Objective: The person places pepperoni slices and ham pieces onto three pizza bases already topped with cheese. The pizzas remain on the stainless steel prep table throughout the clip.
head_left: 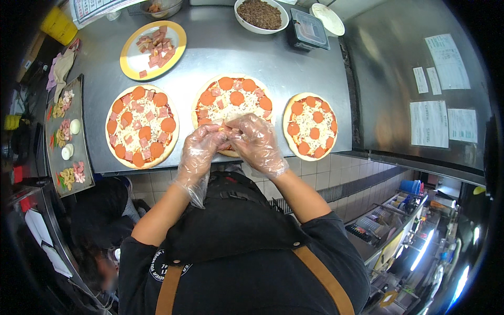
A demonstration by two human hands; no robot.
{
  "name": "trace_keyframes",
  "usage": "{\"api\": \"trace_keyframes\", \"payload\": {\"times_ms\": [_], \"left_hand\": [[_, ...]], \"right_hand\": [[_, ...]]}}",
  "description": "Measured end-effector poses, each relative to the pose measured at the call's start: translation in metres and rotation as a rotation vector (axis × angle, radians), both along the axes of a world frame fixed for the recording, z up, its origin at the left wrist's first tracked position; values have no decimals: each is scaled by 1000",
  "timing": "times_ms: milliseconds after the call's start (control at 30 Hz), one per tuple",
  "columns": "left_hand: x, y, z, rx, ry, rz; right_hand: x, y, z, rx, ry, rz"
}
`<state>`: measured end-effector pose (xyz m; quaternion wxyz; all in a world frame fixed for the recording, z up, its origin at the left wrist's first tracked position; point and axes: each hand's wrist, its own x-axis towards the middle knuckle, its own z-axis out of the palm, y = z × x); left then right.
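Observation:
Both my hands wear clear plastic gloves and meet over the near part of the middle pizza. My left hand and my right hand are closed, fingertips pinched together around small pinkish bits that look like ham pieces, mostly hidden by the fingers. Pepperoni, shredded cheese and a few ham squares lie on this pizza. The left pizza carries pepperoni and ham squares all over. On the smaller right pizza, pepperoni and cheese show. Beyond the left pizza, a yellow-rimmed plate holds cut ham.
A tray of vegetable strips, meat and white pieces stands at the left. Along the back are a white bowl of brown crumbled meat, a dark lidded container and a white tub. A person is at lower left.

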<state>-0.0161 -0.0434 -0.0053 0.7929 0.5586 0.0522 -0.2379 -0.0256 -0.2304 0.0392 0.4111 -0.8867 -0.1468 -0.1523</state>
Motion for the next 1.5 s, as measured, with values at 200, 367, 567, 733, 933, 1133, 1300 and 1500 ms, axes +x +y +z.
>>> {"api": "trace_keyframes", "payload": {"times_ms": [200,367,567,733,933,1133,1300,1500], "left_hand": [[-2,-4,3,54,-180,-15],[-4,-5,6,48,-214,11],[-3,-5,11,80,-178,10],[-4,-4,0,59,-128,28],[2,-10,1,-87,99,42],[13,-9,-11,-94,377,-16],[10,-2,-20,-2,269,198],[2,-9,-23,3,203,235]], "right_hand": [[-3,1,6,106,109,-95],[-4,-1,-3,106,138,-110],[-3,1,-14,39,-40,-94],[2,0,-9,-41,-116,-39],[7,-16,-13,-112,-75,54],[-12,-33,-24,-226,-76,154],[11,-86,-27,-87,351,-43],[73,-112,-52,-89,531,-28]]}}
